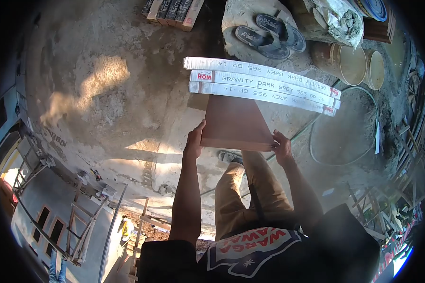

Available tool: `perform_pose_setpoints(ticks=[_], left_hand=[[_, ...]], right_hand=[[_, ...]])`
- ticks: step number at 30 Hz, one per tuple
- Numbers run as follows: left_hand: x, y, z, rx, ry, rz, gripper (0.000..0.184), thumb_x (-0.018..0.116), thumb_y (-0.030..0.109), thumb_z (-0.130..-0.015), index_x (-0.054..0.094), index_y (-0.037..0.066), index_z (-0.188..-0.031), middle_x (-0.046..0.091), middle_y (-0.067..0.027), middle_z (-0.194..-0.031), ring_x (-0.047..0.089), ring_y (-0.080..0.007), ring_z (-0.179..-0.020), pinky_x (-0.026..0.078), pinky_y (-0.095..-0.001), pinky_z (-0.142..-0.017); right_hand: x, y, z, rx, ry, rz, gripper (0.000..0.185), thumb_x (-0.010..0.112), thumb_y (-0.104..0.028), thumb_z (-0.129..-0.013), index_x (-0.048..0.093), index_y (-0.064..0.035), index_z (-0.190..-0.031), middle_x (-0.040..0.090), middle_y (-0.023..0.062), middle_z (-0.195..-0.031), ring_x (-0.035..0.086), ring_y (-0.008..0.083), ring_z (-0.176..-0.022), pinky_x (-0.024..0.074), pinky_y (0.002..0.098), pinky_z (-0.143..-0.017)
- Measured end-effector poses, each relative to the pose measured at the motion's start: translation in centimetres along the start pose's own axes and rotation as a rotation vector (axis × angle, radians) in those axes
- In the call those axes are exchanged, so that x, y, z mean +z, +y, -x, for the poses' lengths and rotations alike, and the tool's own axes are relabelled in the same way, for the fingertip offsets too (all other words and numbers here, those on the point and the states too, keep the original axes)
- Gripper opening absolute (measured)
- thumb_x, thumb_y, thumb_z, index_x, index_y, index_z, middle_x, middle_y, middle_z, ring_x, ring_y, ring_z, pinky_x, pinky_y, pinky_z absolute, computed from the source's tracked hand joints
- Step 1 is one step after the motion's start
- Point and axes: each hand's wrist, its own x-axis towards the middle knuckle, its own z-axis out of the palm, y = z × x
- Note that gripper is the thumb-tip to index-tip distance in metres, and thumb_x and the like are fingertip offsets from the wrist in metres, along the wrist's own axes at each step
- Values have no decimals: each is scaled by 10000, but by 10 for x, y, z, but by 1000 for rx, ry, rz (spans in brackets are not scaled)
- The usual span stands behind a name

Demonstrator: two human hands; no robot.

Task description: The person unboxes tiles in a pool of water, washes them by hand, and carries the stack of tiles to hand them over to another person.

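Note:
A flat, reddish-brown slab (236,121), perhaps a carton or a stack of tiles, is held level in front of my body. My left hand (193,140) grips its left edge near the close corner, and my right hand (282,146) grips the right corner. Both hands are closed on it, with the fingers underneath partly hidden. Just beyond, three long white cartons (264,84) printed "GRANITY DARK GREY 965 GP 14" lie stacked. They cover the slab's far end from sight; whether the two touch I cannot tell.
A pair of sandals (271,37) lies beyond the cartons. Buckets (349,63) lie on their sides at right, near a looped hose (311,141). More boxes (174,12) are at the top. Wooden scaffolding (80,231) stands lower left. The concrete floor (94,122) is rough.

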Motion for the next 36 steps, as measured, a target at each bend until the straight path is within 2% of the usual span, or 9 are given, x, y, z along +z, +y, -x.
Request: perform_pose_setpoints(ticks=[4, 8, 13, 16, 20, 25, 32, 34, 36], left_hand=[[-30, -45, -47, -174, 53, -301, 693, 747, 452, -947, 632, -59, -1401, 723, -177, -1292, 704, -247, -1143, 552, -390, -973], [-26, -29, -50, -399, -46, -174, 625, 721, 418, -975, 617, -30, -1398, 687, -163, -1325, 705, -278, -1136, 589, -412, -935], [-3, -19, -137, -282, 52, -753, 952, 733, 634, -901, 532, -72, -1507, 550, -271, -1542, 527, -381, -1449, 461, -481, -1157], [-3, -33, -201, -233, 7, -753, 1081, 729, 720, -860, 480, -72, -1552, 440, -300, -1630, 395, -392, -1553, 367, -486, -1233], [-18, -68, -247, -273, 142, -896, 1008, 728, 769, -801, 615, 19, -1464, 573, -216, -1536, 550, -352, -1422, 471, -462, -1136], [-36, -96, -234, -215, 199, -912, 1000, 725, 787, -778, 667, 26, -1424, 644, -203, -1472, 629, -349, -1351, 527, -463, -1079], [-75, -208, -128, -85, 72, -385, 1050, 685, 776, -869, 578, -72, -1479, 603, -280, -1485, 555, -382, -1428, 462, -444, -1144], [-79, -212, -47, -306, 107, -391, 1049, 652, 794, -887, 577, -66, -1483, 597, -298, -1483, 550, -372, -1431, 457, -444, -1141], [-81, -282, 8, 39, 109, -99, 940, 683, 739, -899, 637, -41, -1421, 668, -258, -1385, 634, -346, -1302, 490, -436, -1073]], right_hand=[[-26, 20, -51, 204, -89, 222, 608, 713, -498, -967, 672, -24, -1346, 708, 102, -1131, 674, 233, -977, 539, 375, -857], [13, 8, -98, 407, -15, 552, 605, 735, -534, -950, 734, -13, -1257, 743, 90, -1060, 700, 234, -890, 562, 384, -747], [35, 45, -225, 493, 24, 814, 769, 716, -595, -954, 675, 57, -1361, 733, 163, -1268, 710, 286, -1157, 567, 480, -961], [54, 39, -246, 490, -40, 825, 860, 684, -639, -962, 593, 46, -1473, 682, 197, -1391, 644, 320, -1303, 515, 471, -1089], [40, 60, -267, 486, -171, 663, 943, 721, -715, -899, 575, 6, -1490, 639, 235, -1437, 673, 363, -1257, 538, 510, -1085], [31, 90, -266, 373, -162, 781, 961, 646, -732, -940, 532, 5, -1546, 581, 216, -1532, 566, 336, -1408, 404, 440, -1207], [51, 80, -177, 387, -72, 933, 900, 821, -599, -872, 606, 57, -1449, 690, 218, -1373, 691, 344, -1238, 552, 439, -1059], [71, 74, -119, 357, -40, 1045, 894, 856, -565, -851, 618, 82, -1420, 706, 223, -1336, 716, 344, -1189, 581, 438, -1016], [93, 76, -62, 338, -100, 1108, 927, 860, -618, -827, 631, 65, -1410, 687, 239, -1371, 653, 358, -1305, 505, 509, -1123]])
